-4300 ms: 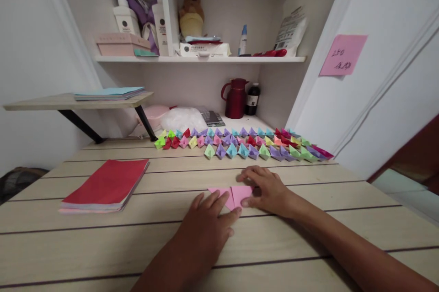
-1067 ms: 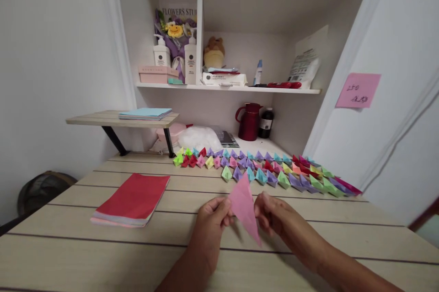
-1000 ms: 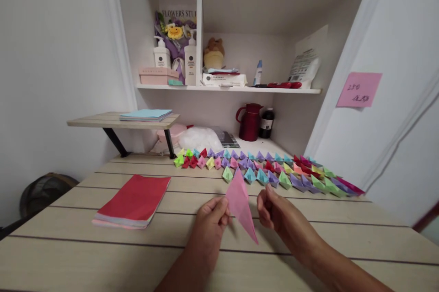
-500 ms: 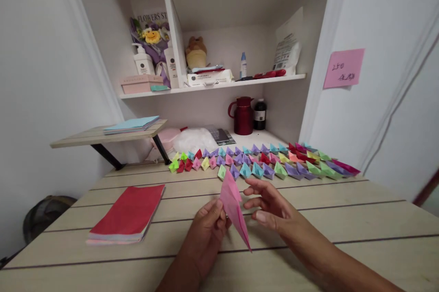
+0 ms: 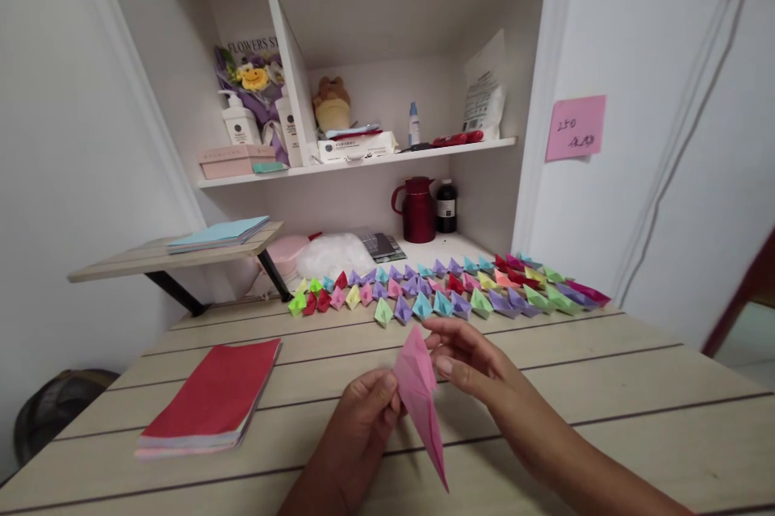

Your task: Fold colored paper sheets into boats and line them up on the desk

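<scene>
A folded sheet of pink origami paper (image 5: 416,387), creased into a long pointed shape, is held upright above the table. My left hand (image 5: 370,407) pinches its left edge between thumb and fingers. At its upper right side is my right hand (image 5: 469,358), fingers curved and apart, with the fingertips close to the paper's edge. Whether those fingertips touch the paper I cannot tell. Beyond both hands, rows of small folded paper boats (image 5: 422,306) in many colours stand across the table.
A stack of red-topped paper (image 5: 211,391) lies on the left of the slatted table (image 5: 581,387). Blue-topped sheets (image 5: 219,233) rest on a small raised shelf (image 5: 121,259). A dark red jug (image 5: 418,211) and a dark bottle (image 5: 446,207) stand at the back.
The view has shifted a little to the right. My right hand has come closer to the pink paper's upper edge, while my left hand keeps its pinch.
</scene>
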{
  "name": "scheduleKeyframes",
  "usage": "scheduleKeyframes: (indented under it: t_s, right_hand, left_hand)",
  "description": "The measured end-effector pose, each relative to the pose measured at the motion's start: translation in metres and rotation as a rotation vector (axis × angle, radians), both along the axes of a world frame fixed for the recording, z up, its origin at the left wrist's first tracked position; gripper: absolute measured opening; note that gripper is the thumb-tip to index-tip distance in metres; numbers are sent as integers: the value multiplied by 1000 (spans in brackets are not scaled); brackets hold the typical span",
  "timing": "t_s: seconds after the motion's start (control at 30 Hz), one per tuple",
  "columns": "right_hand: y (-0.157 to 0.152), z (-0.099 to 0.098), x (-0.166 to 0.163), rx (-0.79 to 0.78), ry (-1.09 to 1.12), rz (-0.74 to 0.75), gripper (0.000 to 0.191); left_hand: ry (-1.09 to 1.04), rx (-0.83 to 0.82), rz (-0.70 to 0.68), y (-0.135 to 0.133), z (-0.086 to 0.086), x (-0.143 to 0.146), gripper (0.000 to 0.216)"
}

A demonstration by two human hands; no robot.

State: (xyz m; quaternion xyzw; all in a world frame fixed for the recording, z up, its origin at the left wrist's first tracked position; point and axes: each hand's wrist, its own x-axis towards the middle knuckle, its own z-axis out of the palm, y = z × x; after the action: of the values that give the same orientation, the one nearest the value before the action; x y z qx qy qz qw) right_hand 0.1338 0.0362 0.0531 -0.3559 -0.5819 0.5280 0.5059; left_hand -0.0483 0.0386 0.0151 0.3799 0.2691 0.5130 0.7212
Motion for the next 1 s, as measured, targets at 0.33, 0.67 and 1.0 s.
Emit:
scheduleKeyframes:
  t_s: [0.33, 0.67, 1.0]
  right_hand:
    - [3, 3, 1, 3, 46, -24, 44]
    - [5, -11, -1, -23, -143, 44, 42]
    - [19, -40, 9, 138, -467, 58, 20]
  left_hand:
    - [215, 89, 33, 3, -9, 0, 33]
    - [292, 76, 15, 1, -4, 1, 31]
    - [501, 118, 87, 1, -11, 13, 46]
